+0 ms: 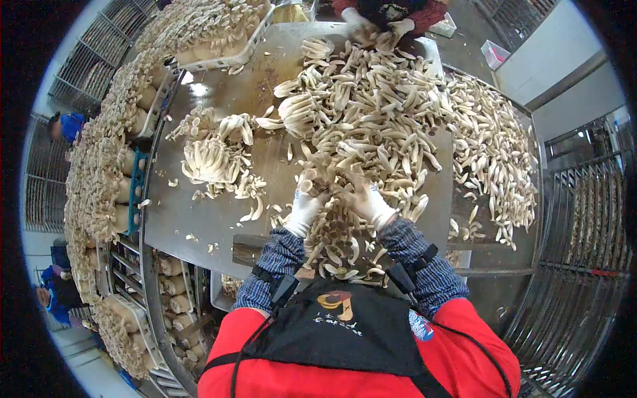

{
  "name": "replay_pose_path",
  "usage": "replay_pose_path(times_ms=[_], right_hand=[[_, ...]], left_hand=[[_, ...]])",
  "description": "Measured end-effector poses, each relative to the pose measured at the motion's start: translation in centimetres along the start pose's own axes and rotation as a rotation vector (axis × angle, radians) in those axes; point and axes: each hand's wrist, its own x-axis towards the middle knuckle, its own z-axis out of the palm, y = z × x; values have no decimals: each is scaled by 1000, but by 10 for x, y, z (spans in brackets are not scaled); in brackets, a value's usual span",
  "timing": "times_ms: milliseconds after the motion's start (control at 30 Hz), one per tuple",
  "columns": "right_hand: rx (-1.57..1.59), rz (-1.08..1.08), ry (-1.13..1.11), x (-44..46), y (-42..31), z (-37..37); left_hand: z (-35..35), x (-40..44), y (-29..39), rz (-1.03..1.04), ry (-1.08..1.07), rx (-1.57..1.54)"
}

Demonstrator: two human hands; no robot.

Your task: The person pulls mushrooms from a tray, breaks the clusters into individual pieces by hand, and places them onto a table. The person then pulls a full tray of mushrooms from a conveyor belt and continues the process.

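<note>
My left hand (308,207), in a white glove with stained fingers, is closed on a small clump of mushrooms (309,180) above the steel table. Close beside it, my gloved right hand (366,199) has its fingers bent against the same clump; its fingertips are slightly blurred. Beneath both hands lie loose brown-capped mushrooms (332,233), partly hidden by my wrists. A large heap of pale, separated mushrooms (378,99) spreads just beyond. To the left rests a bigger uncut-looking cluster (211,161) with smaller pieces around it.
The steel table (192,222) carries a wooden block (247,249) near its front edge. More mushrooms (494,152) fill the right-hand section. Stacked crates of mushroom clumps (99,179) line the left side. Across the table, a co-worker's gloved hands (378,32) handle mushrooms. Metal racks (584,219) stand right.
</note>
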Motion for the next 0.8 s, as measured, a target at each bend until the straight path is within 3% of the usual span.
replay_pose_path(times_ms=[67,100,133,200,233,333,400,467,533,600,633,667,733,800], right_hand=[[-50,-48,105,1,8,10],[-102,-101,206,3,14,17],[-103,-103,205,6,21,22],[15,-165,308,10,26,31],[17,-163,309,9,29,34],[-76,-62,337,5,10,26],[-160,-119,238,9,41,31],[156,91,53,8,40,29],[200,21,52,8,45,28],[516,137,-98,11,40,14],[443,43,-135,15,56,14],[444,43,-135,13,47,8],[157,77,-182,8,14,-11],[182,124,-180,8,4,-12]], left_hand=[[-1,5,8,749,140,993],[-2,0,6,489,29,760],[-2,-3,4,490,32,759],[0,-11,4,-161,-45,-159],[3,-14,3,-162,-45,-157],[18,-21,12,-139,-14,-584],[17,-19,5,-138,-44,-593],[17,-16,0,-37,65,-417],[12,-17,4,-24,52,-333],[1,-17,20,-144,-99,-219],[-4,-20,25,-179,-142,-230],[-5,-21,27,-178,-142,-229],[-7,-23,29,-91,-170,-158],[-10,-21,30,-142,-223,-83]])
